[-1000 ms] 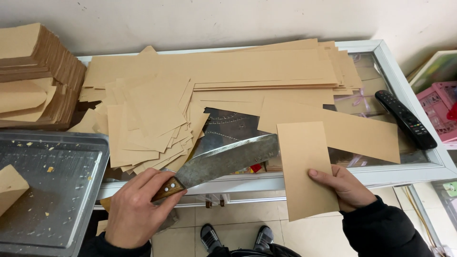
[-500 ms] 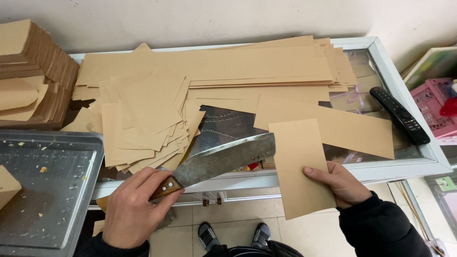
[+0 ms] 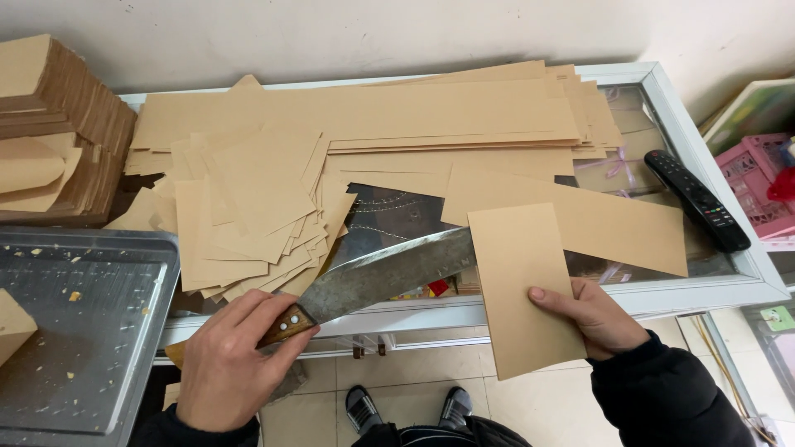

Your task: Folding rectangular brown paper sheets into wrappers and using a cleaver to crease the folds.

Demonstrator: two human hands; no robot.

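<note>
My left hand (image 3: 228, 364) grips the wooden handle of a broad steel cleaver (image 3: 385, 273), whose blade lies flat and points right, its tip hidden under a brown paper sheet (image 3: 522, 281). My right hand (image 3: 592, 314) pinches that rectangular sheet at its lower right edge, holding it over the front rim of the glass counter (image 3: 704, 290). A longer brown strip (image 3: 613, 219) lies just behind the held sheet.
A messy pile of cut paper squares (image 3: 248, 207) and long brown strips (image 3: 447, 112) cover the counter. A black remote control (image 3: 696, 199) lies at the right. A metal tray (image 3: 74, 331) with crumbs sits at the left, folded brown stacks (image 3: 58, 124) behind it, a pink crate (image 3: 758, 178) far right.
Both hands with the cleaver and the sheet stay almost where they were; the view shifted slightly, and the sheet has slid a little toward me over the counter rim.
</note>
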